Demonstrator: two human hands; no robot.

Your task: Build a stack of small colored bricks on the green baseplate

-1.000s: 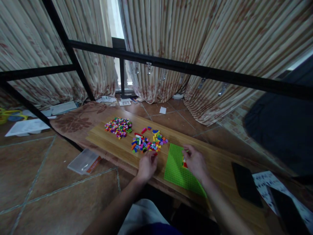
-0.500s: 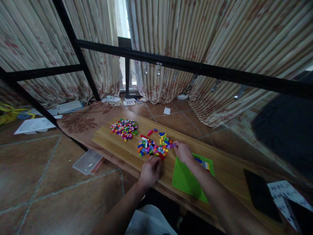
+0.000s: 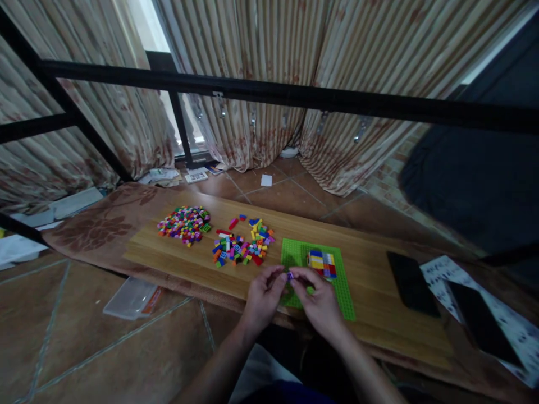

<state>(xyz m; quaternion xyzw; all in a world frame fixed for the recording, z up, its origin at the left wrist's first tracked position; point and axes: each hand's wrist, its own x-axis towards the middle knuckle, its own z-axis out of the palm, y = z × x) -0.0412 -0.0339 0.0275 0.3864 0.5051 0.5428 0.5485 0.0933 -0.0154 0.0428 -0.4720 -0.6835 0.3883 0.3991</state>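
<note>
Over the near left part of the green baseplate, my left hand and my right hand meet at the fingertips. A small purple brick is pinched in my right fingers, and my left fingertips are closed close beside it; whether they hold anything is too small to tell. On the baseplate, just beyond my right hand, sits a block of yellow, white, blue and red bricks. Left of the plate lies a loose pile of mixed bricks.
A denser pile of small colourful bricks lies on the wooden board at the left. A dark flat device and a printed sheet are at the right. A clear plastic box lies below the board's left side.
My right hand has come back from the loose pile to meet my left hand over the baseplate, with the purple brick. The view has shifted right, and the multicoloured block is now more visible.
</note>
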